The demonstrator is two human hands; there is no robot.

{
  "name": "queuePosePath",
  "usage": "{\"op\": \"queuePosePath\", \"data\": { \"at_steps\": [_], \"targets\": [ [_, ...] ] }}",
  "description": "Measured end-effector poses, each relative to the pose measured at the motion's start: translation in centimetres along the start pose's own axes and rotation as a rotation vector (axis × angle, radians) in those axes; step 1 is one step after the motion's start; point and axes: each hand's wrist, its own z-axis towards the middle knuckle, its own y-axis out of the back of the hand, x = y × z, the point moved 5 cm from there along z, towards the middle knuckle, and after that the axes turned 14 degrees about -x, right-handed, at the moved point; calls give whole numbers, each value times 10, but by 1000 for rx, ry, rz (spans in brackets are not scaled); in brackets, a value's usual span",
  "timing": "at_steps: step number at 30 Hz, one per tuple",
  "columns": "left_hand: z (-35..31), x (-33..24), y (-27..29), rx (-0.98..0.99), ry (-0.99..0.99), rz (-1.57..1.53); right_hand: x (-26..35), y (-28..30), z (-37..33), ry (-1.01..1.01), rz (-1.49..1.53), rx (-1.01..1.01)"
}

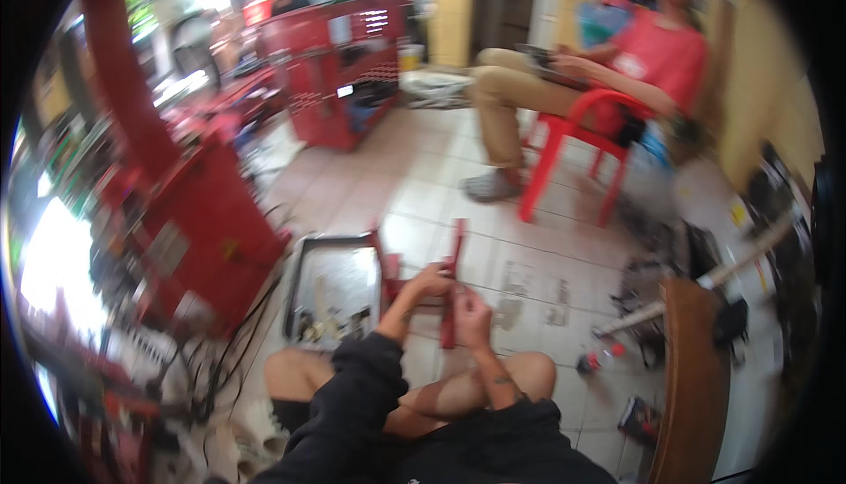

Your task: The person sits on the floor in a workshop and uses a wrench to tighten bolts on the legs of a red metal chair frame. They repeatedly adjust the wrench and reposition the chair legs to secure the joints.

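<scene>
A red metal frame point(448, 332) stands on the tiles in front of my bent legs, its upright bar between my hands. My left hand point(428, 281) is closed against the bar, fingers wrapped at its upper part. Close beside it, to the right and a little nearer, my right hand point(473, 315) is closed in a pinch; whatever lies between its fingertips is too small and blurred to name. Left of the frame lies a shallow metal tray point(339, 272) with several small loose parts heaped at its near end.
A red machine point(203, 237) with cables stands at left; a red tool cabinet point(339, 70) is farther back. Someone point(656, 56) sits on a red plastic chair point(555, 158) at far right. A bottle point(608, 356) and a brown board point(696, 387) are at right.
</scene>
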Motion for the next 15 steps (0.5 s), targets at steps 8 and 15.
{"op": "queuePosePath", "data": {
  "at_steps": [8, 15],
  "targets": [
    [-41, -62, -21, -331, 71, 218, -29, 25, 7, 111, -37, 17],
    [-53, -65, -25, -635, -17, 393, -37, 19, 0, -14, 119, 108]
  ]
}}
